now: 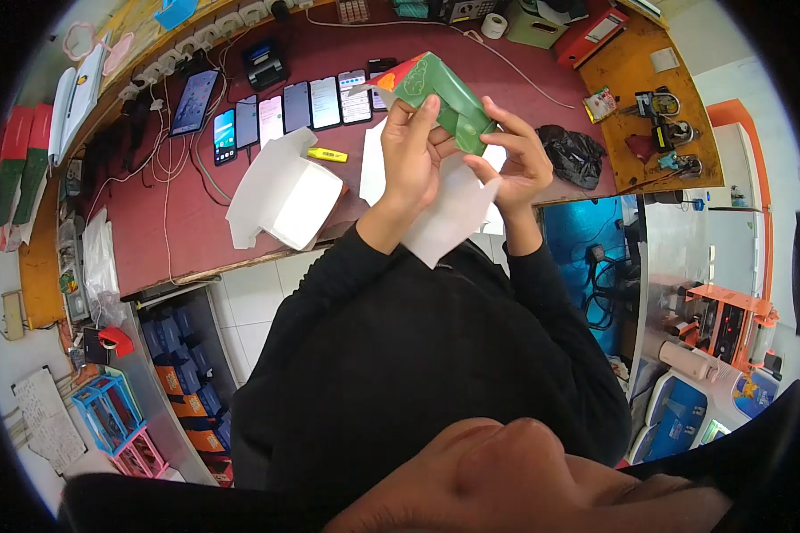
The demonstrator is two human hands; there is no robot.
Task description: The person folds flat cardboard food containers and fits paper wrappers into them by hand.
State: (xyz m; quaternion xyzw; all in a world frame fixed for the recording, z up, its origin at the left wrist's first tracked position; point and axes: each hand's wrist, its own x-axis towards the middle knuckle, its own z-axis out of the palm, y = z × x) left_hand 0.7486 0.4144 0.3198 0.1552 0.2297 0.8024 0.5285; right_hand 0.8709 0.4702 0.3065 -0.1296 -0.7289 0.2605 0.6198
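Observation:
A partly folded carton (438, 96), printed green and red outside and white inside, is held above the table between both hands. My left hand (411, 153) grips its left side, thumb pointing up along the printed face. On the other side, the fingers and thumb of my right hand (517, 158) pinch the carton's right edge. A white flap (449, 209) of it hangs down between my wrists. Left of my hands lies an open white box (304, 206) with its lid folded back. Beside that box is a yellow highlighter (327, 155).
Several phones (324, 102) lie in a row behind the white box, with a tablet (196, 102) to their left. A black plastic bag (571, 158) rests right of my hands. Cables run along the left and back of the red table (187, 235). A toilet roll (494, 26) stands at the back.

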